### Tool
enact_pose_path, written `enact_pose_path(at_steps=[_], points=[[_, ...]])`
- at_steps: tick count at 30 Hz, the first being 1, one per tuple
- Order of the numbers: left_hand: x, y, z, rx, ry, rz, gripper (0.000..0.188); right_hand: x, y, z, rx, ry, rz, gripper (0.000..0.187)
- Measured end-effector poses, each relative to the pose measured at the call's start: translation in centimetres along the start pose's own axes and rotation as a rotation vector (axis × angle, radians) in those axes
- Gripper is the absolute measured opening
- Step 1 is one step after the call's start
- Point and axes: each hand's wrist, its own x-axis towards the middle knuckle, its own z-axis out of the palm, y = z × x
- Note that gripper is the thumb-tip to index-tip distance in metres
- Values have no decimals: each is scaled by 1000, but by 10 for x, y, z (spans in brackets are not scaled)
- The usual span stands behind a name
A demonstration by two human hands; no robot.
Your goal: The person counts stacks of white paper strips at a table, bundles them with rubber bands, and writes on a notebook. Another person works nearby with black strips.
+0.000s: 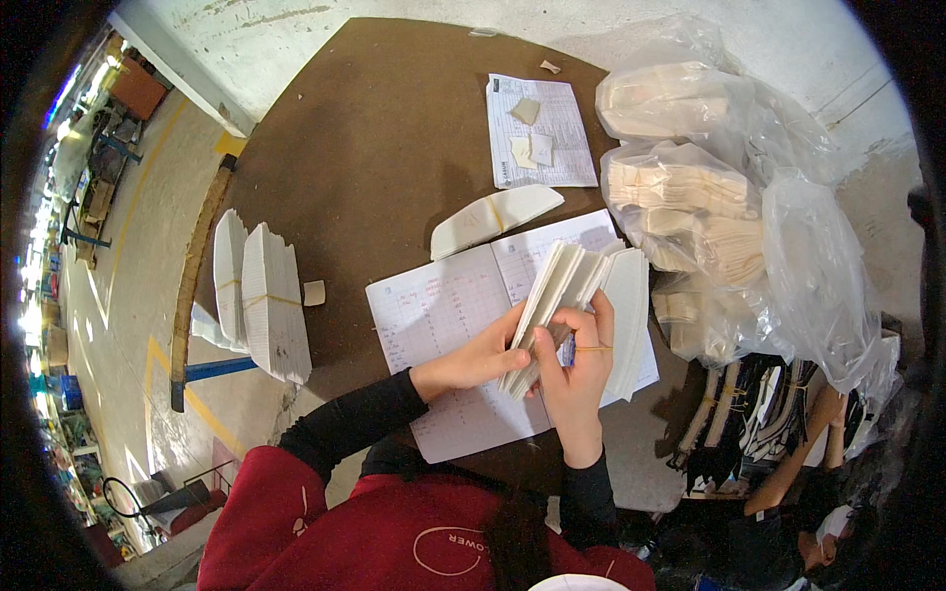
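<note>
Your two hands hold a stack of thin white pieces [559, 291] above an open notebook [439, 315].
The fingers of your left hand [475, 359] close on the stack's left side, while those of your right hand [577, 372] grip its right side, a yellowish band [593, 348] across them; the stack tilts, its pieces fanned slightly apart. Beneath it, the notebook lies on the brown desk [355, 128], with another white stack [629, 320] on its right page. To your left stand two banded bundles [274, 310]; past the notebook's top edge lies a banded white bundle [498, 219], and farther off, a printed sheet [567, 113] bearing small scraps [525, 110].
</note>
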Motion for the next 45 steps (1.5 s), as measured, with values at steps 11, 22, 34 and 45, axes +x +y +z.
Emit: enact_pose_path(at_steps=[11,22,34,45], points=[[0,3,2,-63,7,-31,118,1,1,0,8,-27,2,19],[-3,14,6,163,50,-51,92,-8,5,7,215,22,102,47],[-5,9,49,206,-42,181,72,15,6,-67,648,102,461,66],[10,-30,93,-186,120,-156,75,12,26,-57,-127,-118,523,69]])
